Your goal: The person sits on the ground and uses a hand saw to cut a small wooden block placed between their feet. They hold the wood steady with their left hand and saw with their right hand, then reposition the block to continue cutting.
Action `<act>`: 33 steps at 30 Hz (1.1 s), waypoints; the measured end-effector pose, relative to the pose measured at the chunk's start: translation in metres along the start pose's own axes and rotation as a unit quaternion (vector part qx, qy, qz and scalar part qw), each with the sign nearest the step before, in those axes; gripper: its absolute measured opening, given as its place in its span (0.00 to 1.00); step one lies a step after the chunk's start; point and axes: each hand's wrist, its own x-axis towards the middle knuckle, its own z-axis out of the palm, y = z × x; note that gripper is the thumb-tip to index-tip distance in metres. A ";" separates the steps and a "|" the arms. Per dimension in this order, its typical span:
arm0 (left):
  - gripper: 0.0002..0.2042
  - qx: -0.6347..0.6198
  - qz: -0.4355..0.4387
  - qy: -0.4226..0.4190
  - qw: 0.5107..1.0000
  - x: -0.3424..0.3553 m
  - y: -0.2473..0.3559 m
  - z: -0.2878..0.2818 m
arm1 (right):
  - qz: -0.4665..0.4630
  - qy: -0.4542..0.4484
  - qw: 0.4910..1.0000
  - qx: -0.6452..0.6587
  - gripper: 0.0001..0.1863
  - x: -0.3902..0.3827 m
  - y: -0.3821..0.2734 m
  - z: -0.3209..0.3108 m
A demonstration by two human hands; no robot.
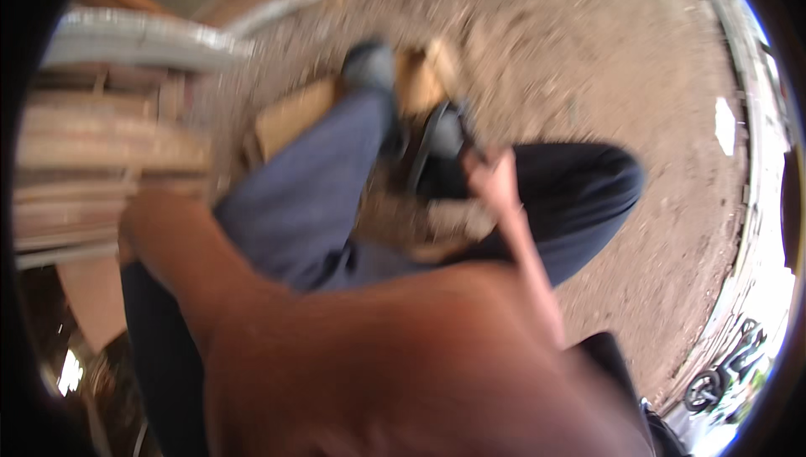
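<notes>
My right hand point(492, 178) is low between my bent legs, next to a dark shoe point(441, 133). Its fingers look closed around a small dark thing, too blurred to name. A dark trouser leg point(579, 192) lies just beyond that hand. Bare skin point(378, 356), smeared by motion, fills much of the lower picture, and a bent part of it reaches left towards the planks. My left hand does not show. The other leg point(306, 180), in blue-grey cloth, stretches ahead to a second shoe point(369, 66).
Tan, flat-sided pieces point(294, 117), perhaps wood, lie around the shoes on brown dirt ground point(604, 62). Stacked boards or planks point(109, 146) stand close on the left, below a pale grey ledge point(143, 37). A black wheel point(705, 390) shows at the far lower right.
</notes>
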 end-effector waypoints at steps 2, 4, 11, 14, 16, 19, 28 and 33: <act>0.09 -0.012 -0.023 -0.025 0.999 0.010 -0.008 -0.015 | -0.046 0.028 0.997 -0.057 0.11 0.010 -0.029 -0.019; 0.12 -0.020 -0.060 -0.034 0.997 0.007 -0.015 -0.032 | -0.035 0.033 0.998 -0.049 0.11 -0.002 -0.015 -0.025; 0.15 0.462 -0.236 0.170 0.838 -0.040 0.023 -0.189 | -0.033 0.074 0.991 -0.111 0.12 -0.034 -0.034 0.011; 0.16 0.584 -0.286 0.419 0.634 -0.085 -0.038 -0.309 | -0.002 0.062 0.991 -0.117 0.11 -0.006 -0.034 0.001; 0.30 0.678 -0.249 0.378 0.579 -0.093 -0.085 -0.351 | -0.040 0.056 0.988 -0.139 0.10 -0.013 -0.022 -0.006; 0.53 0.798 -0.394 0.245 0.386 -0.039 -0.125 -0.346 | -0.034 0.070 0.988 -0.134 0.07 -0.047 -0.021 -0.025; 0.65 0.808 -0.542 0.092 0.211 -0.008 -0.156 -0.347 | -0.011 0.075 0.987 -0.141 0.10 0.008 -0.025 0.020; 0.63 0.804 -0.542 0.099 0.222 -0.004 -0.152 -0.342 | 0.029 0.044 0.987 -0.151 0.07 -0.040 -0.045 -0.003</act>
